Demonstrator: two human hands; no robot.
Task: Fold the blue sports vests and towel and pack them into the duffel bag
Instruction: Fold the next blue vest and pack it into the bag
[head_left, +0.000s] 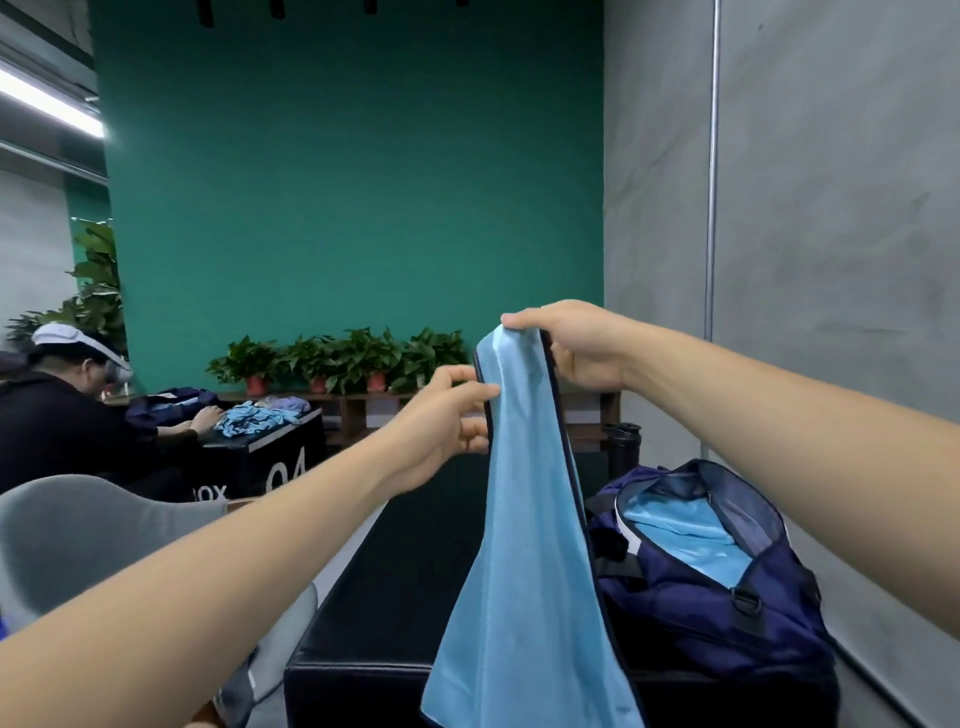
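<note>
A light blue sports vest (524, 545) with dark trim hangs in the air in front of me, over the black box. My right hand (576, 348) grips its top edge from above. My left hand (447, 421) pinches the vest's left edge a little lower. To the right, the navy duffel bag (722, 587) lies unzipped on the box, with light blue fabric (685, 540) lying inside it.
The black padded box (374, 623) carries the bag. A grey chair (93, 525) stands at the left. A dark bottle (623, 447) stands behind the bag. Another person (67, 415) works at a far black box. Potted plants (337, 364) line the green wall; a grey wall runs along the right.
</note>
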